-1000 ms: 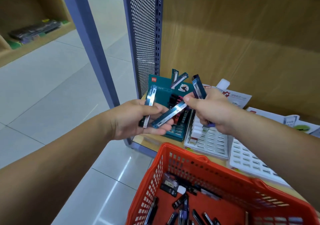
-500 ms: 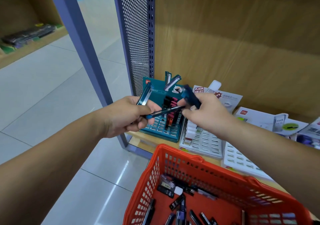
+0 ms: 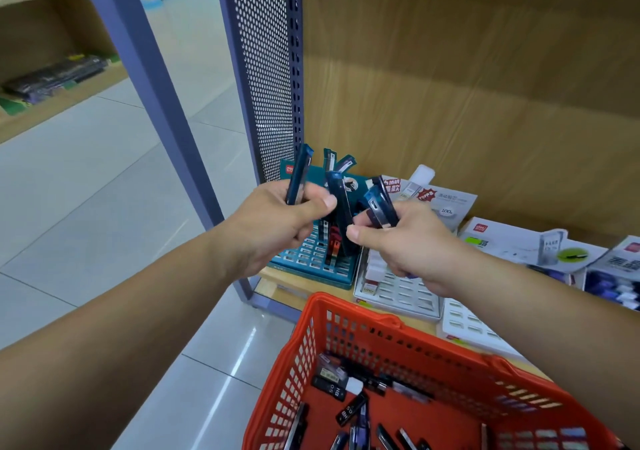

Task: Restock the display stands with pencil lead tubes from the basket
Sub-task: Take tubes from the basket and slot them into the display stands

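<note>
Wooden shelf unit point(image 3: 450, 86), restocking barely started
Our left hand point(image 3: 277, 221) and right hand point(image 3: 405, 249) each pinch tubes point(image 3: 299, 176); teal stand point(image 3: 311, 259) mostly empty, plenty left in basket point(image 3: 381, 325)

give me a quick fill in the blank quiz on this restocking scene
The left hand grips a blue tube pointing ____.
The white display stand sits to the ____ of the teal display stand.
A black tube in the red basket is marked ____ 0.5.
Missing words: up; right; HB.
</note>
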A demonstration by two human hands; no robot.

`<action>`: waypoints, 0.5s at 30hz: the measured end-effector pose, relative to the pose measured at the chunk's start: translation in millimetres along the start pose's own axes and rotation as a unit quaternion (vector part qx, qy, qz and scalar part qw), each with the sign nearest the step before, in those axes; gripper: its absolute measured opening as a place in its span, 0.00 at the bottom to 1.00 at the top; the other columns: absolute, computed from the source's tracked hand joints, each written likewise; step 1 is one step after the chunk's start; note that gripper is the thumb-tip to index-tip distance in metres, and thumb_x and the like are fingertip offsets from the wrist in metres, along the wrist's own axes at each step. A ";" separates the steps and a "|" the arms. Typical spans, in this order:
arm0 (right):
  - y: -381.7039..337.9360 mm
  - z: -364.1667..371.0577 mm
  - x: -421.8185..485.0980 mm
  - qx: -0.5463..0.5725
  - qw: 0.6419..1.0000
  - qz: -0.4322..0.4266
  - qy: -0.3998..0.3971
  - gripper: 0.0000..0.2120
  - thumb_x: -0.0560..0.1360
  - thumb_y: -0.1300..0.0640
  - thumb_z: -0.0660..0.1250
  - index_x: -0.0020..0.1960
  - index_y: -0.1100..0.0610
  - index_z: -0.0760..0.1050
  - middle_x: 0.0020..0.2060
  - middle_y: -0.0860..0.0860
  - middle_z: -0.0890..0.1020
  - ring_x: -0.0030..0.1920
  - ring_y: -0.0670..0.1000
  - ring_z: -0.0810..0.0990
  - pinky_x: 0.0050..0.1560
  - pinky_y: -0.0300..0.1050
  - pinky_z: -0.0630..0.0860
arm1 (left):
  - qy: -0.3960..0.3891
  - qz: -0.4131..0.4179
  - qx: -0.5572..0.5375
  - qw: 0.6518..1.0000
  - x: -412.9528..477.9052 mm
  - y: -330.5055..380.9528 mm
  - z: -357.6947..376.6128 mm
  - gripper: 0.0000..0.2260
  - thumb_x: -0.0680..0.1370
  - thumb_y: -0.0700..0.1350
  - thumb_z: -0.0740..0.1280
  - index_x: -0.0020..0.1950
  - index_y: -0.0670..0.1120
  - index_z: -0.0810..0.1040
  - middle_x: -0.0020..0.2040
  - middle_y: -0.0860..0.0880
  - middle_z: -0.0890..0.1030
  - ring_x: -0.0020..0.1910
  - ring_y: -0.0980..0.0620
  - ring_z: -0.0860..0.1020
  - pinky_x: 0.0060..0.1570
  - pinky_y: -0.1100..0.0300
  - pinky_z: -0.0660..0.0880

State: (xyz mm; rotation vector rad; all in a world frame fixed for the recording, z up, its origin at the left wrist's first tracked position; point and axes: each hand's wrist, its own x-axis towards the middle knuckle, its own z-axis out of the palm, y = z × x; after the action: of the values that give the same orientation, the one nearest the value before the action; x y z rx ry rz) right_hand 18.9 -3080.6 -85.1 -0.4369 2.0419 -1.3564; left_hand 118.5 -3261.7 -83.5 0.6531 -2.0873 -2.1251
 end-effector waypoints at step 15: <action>-15.4 -29.8 15.6 -0.127 0.986 -0.099 0.047 0.08 0.75 0.55 0.75 0.42 0.57 0.78 0.30 0.47 0.75 0.25 0.42 0.69 0.26 0.33 0.66 | -0.026 0.002 0.097 0.995 12.6 -11.9 14.2 0.08 0.84 0.52 0.67 0.53 0.47 0.77 0.35 0.49 0.72 0.26 0.55 0.64 0.24 0.61 0.61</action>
State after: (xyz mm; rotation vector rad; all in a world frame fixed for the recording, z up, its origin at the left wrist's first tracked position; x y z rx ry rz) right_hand -13.7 -3075.4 -68.4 -0.7160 2.3119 -1.2536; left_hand 104.7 -3252.2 -98.4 0.6185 -2.3418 -1.9747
